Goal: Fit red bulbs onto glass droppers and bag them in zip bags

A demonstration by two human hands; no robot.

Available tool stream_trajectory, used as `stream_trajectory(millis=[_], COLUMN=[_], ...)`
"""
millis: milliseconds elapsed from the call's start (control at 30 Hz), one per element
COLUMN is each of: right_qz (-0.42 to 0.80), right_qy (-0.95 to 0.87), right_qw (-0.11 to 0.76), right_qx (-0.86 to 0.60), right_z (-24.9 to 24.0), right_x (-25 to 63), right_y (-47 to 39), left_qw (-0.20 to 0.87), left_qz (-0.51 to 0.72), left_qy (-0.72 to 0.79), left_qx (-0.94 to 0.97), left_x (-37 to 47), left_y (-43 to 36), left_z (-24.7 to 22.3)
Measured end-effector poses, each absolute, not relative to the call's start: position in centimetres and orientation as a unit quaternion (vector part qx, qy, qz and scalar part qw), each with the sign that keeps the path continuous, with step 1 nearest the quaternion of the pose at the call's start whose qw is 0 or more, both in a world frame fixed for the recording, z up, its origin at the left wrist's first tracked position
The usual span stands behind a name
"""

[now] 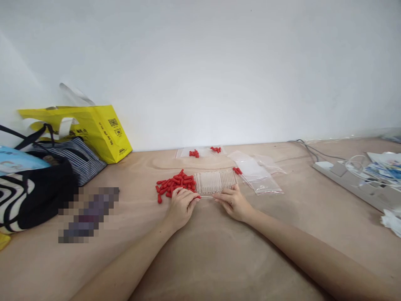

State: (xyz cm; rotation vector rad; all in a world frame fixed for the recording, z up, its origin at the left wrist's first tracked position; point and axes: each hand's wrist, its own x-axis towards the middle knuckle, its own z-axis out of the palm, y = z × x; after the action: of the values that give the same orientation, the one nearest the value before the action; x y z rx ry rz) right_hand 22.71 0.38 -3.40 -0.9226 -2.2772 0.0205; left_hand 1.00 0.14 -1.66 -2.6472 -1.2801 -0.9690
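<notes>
Between my two hands lies a thin clear dropper tube (206,197), held level just above the table. My left hand (181,210) pinches a red rubber bulb (198,197) at the tube's left end; how far the tube goes into it I cannot tell. The fingers of my right hand (234,204) are closed on the tube's right end. Behind my left hand is a loose pile of red rubber bulbs (177,182). Right of that pile, several clear tubes (213,181) lie side by side in a row, with a few red bulbs (237,171) at its far right corner.
Clear zip bags (261,177) lie behind my right hand. More bags (181,153) with red-bulbed pieces rest by the wall. At left stand a yellow bag (94,133) and a black bag (44,196), near a blurred-out item (90,217). A power strip (335,175) sits at right.
</notes>
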Motion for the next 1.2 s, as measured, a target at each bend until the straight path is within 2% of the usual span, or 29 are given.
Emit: stream_trajectory(millis=[367,900,1200], right_qz=[-0.038,0.021,0.021], right_qy=[-0.881,-0.873,-0.852], right_qw=[0.333,0.321,0.295], right_qx=[-0.334,-0.367,-0.431], right_z=[-3.3,-3.1,-2.5], right_x=[22.7,21.5,21.7], right_y=[0.3,-0.2,-0.2], left_qw=[0.015,0.071,0.02], left_qz=[-0.31,-0.292,-0.326], left_qy=[-0.398,-0.38,-0.397], left_qx=[-0.863,-0.875,-0.858], left_x=[1.4,1.6,0.9], left_y=[-0.3,-0.5,0.1], left_z=[-1.4,-1.3,-1.5])
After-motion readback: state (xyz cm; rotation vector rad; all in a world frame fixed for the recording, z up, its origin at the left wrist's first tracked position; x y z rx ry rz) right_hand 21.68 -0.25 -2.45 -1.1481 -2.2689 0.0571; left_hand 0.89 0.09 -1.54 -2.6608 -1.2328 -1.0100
